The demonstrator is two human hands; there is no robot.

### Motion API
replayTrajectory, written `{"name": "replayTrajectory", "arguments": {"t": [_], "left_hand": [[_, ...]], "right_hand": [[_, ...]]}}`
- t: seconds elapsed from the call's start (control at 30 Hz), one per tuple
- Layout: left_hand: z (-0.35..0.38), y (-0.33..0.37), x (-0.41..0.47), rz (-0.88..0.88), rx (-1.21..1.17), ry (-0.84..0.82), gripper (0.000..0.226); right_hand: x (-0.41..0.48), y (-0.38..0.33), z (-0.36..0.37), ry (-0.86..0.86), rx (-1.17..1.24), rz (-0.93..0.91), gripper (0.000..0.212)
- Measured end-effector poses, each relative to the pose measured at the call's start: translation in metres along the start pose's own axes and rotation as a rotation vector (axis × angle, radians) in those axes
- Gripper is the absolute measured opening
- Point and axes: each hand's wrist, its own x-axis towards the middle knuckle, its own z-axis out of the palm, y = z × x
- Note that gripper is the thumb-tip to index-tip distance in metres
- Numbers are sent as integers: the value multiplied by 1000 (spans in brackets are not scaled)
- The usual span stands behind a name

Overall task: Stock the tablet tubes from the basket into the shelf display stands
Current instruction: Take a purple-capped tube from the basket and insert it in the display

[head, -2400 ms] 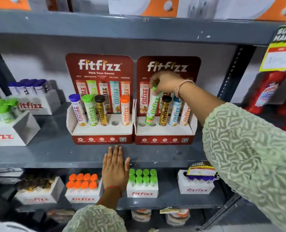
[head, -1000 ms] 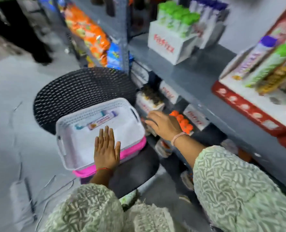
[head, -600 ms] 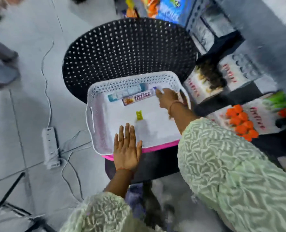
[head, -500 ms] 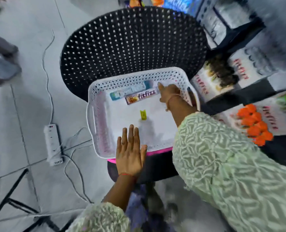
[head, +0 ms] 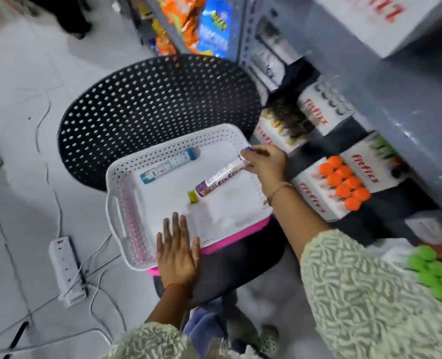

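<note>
Restocking is at the pickup step: the right hand (head: 265,163) closes around the purple-capped end of a white and purple tablet tube (head: 221,176), which slants above the floor of the white perforated plastic basket (head: 123,203), its far end low near a small yellow-green scrap (head: 192,197); motion blur makes it unclear whether that end touches the basket. The left hand (head: 177,251) lies flat, fingers spread, on the basket's near rim, holding nothing. A second tube with teal caps (head: 168,165) lies along the back wall, well apart from the grip. The basket sits on a black perforated chair (head: 147,99) beside the grey metal shelving (head: 396,99). The next move likely calls for lifting the tube clear and carrying it upright to an empty hole in a display stand, none of which is in view here.
</note>
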Motion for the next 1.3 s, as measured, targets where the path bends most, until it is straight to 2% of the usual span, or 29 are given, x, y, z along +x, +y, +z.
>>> {"name": "replayTrajectory", "arguments": {"t": [0.17,0.3,0.43,0.53,0.7,0.93,1.13,1.3], "left_hand": [[-10,35,5,53,-98,-26,73],[-15,142,18,369,-198,31,64],[-40,280,10,708,-331,143,67],[-58,363,-18,937,-431,184,63],[-50,425,-59,1130,-422,127,65],[-32,431,-69,1114,-325,88,69],[-36,431,-71,1110,-290,64,69],[-39,432,-71,1118,-243,55,70]], "right_hand": [[-53,-46,-128,174,-146,-244,21],[-110,-86,-236,304,-364,-347,34],[-173,-126,-326,419,-536,-400,31],[-211,-152,-378,472,-560,-433,27],[-259,-192,-434,596,-701,-456,24],[-251,-216,-474,690,-796,-346,24],[-237,-211,-483,626,-899,-341,33],[-232,-204,-487,620,-1056,-318,31]]}}
